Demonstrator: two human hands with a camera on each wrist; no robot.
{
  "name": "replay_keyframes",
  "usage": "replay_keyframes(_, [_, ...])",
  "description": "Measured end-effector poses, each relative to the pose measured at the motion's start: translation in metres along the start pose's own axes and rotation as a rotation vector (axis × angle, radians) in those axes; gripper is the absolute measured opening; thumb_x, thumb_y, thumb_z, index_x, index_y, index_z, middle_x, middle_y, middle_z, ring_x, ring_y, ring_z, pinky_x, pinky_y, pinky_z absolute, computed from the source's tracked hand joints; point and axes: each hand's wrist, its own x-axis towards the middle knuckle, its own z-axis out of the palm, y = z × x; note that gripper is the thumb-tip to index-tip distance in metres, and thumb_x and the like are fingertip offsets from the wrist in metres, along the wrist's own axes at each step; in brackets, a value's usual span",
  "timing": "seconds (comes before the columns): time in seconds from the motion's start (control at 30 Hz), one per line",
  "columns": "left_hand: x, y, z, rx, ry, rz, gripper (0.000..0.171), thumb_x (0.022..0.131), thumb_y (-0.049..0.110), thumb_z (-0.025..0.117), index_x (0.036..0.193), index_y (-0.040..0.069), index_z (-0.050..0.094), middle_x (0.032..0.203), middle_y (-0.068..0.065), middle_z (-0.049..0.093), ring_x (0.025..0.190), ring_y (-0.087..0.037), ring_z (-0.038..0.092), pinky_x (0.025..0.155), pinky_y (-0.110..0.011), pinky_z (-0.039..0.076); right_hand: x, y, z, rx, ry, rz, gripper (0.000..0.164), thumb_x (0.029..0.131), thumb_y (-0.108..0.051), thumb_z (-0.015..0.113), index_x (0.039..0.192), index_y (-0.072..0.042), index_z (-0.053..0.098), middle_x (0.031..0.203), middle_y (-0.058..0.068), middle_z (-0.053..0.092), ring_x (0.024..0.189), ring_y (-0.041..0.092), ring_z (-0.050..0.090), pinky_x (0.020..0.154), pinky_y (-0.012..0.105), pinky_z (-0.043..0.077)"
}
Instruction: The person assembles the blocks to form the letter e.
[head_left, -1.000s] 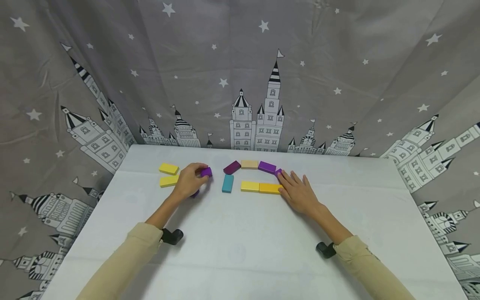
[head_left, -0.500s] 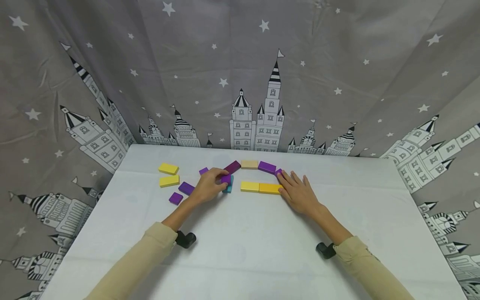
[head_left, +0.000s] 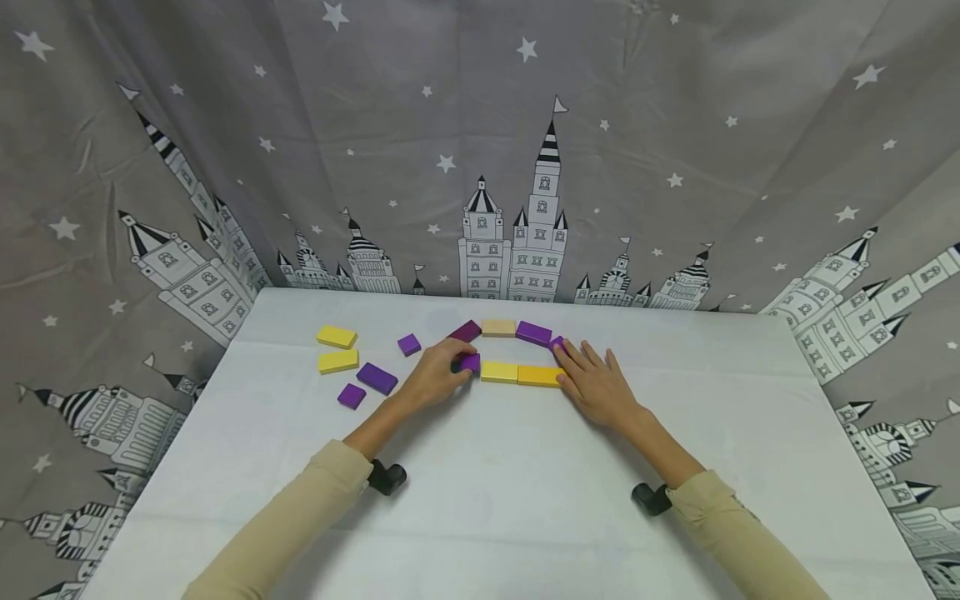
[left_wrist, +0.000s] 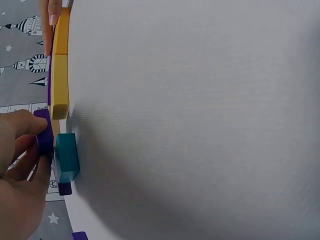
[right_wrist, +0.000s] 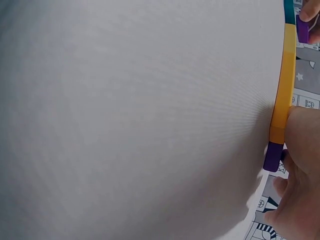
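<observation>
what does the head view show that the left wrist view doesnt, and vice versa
Head view only: two loose yellow blocks, the beige sleeves. Left wrist view only: a clear look at the teal block, which the left hand covers in the head view. Both: that hand pinching a purple block, the right hand, a yellow block meeting an orange block.

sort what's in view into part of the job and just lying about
Likely the job:
left hand, right hand
pinched purple block
yellow block, orange block
teal block
far row: maroon block, beige block, two purple blocks

Seemingly not in use:
two loose yellow blocks
three loose purple blocks
curtain
</observation>
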Motion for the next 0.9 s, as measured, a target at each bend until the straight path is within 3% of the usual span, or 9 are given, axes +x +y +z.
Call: replay_keyframes(0.9, [0.0019, -0.0045, 0.0098, 0.069, -0.014, -0.007, 0.035, 0.087, 0.002, 0.074, 0.121, 0.0, 0.068, 0.127, -0.016, 0.064, 0.123, -0.034, 0.054, 0.108, -0.045, 0.041, 0.0017, -0.0009, -0.0006, -0.005, -0.017, 0.011, 0.058, 0.106, -0.035, 0.046, 0.156, -0.009, 0.033, 0.16, 0.013, 0.03, 0.146, 0.042, 0.022, 0.113, 0.069, 0.011])
